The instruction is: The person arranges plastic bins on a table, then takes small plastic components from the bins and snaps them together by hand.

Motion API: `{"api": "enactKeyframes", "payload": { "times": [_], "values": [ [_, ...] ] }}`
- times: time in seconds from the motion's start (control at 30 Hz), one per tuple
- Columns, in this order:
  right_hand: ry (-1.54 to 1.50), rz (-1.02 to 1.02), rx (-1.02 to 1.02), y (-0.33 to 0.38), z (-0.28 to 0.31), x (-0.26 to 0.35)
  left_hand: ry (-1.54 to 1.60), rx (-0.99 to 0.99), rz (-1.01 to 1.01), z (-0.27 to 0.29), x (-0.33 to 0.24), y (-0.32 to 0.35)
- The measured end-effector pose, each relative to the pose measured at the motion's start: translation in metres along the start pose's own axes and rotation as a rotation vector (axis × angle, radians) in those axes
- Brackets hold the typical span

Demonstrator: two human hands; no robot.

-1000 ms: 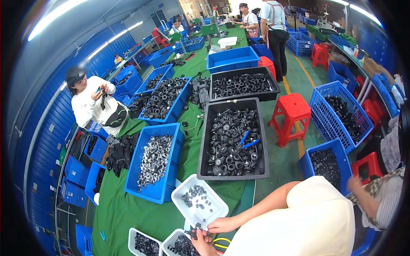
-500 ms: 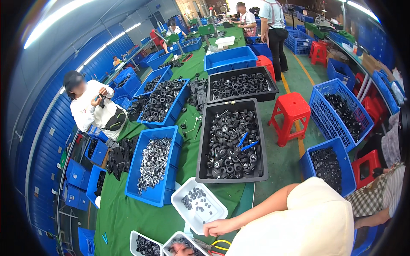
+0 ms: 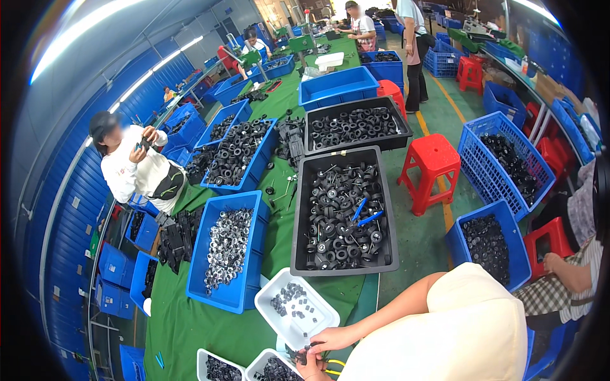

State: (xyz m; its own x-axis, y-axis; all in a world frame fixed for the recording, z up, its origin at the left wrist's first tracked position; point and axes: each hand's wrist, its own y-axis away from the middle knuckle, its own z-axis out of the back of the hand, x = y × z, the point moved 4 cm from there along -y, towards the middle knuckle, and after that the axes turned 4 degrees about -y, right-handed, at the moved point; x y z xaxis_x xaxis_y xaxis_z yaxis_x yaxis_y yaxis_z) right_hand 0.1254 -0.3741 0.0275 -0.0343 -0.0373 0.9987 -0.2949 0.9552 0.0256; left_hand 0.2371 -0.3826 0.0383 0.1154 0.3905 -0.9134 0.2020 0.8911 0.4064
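Note:
Low in the view, my left hand [image 3: 311,368] has its fingers closed around a small black plastic part [image 3: 301,357]. My right hand [image 3: 328,339] meets it there, fingertips pinched at the same part; whether it grips that part or a smaller piece is hidden. Just beyond them lies a white tub [image 3: 264,296] with small dark pieces scattered in it. Two more white tubs, one on the left [image 3: 202,363] and one nearer my hands [image 3: 253,368], hold heaps of black parts. Yellow-handled pliers [image 3: 335,364] lie partly under my hands.
A black crate [image 3: 390,254] of small wheels with axles and blue-handled cutters stands ahead. Left of it is a blue bin [image 3: 255,254] of shiny rings. A red stool [image 3: 433,159] stands on the right. A co-worker [image 3: 136,152] works across the green-covered table [image 3: 171,324].
My left hand has come out of the near white tub and moved right, with a black part in it. My right hand has shifted slightly to meet it.

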Motion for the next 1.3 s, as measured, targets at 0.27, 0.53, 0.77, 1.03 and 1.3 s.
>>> {"api": "enactKeyframes", "payload": {
  "times": [0.27,0.53,0.77,1.03,1.3],
  "values": [
    [-0.300,-0.166,0.162,-0.001,-0.005,0.005,0.266,0.130,0.149,0.000,0.000,0.007],
    [-0.513,0.011,0.390,0.003,-0.014,0.038,0.705,0.360,0.462,0.008,0.007,0.028],
    [-0.367,0.013,0.410,0.038,-0.008,0.049,0.588,0.326,0.419,-0.006,-0.017,0.066],
    [-0.565,-0.227,0.346,0.040,0.043,0.064,0.750,-0.052,0.266,0.024,-0.030,0.067],
    [-0.367,-0.045,0.229,0.000,0.044,0.069,0.781,0.294,0.104,-0.002,-0.044,0.029]
  ]
}}
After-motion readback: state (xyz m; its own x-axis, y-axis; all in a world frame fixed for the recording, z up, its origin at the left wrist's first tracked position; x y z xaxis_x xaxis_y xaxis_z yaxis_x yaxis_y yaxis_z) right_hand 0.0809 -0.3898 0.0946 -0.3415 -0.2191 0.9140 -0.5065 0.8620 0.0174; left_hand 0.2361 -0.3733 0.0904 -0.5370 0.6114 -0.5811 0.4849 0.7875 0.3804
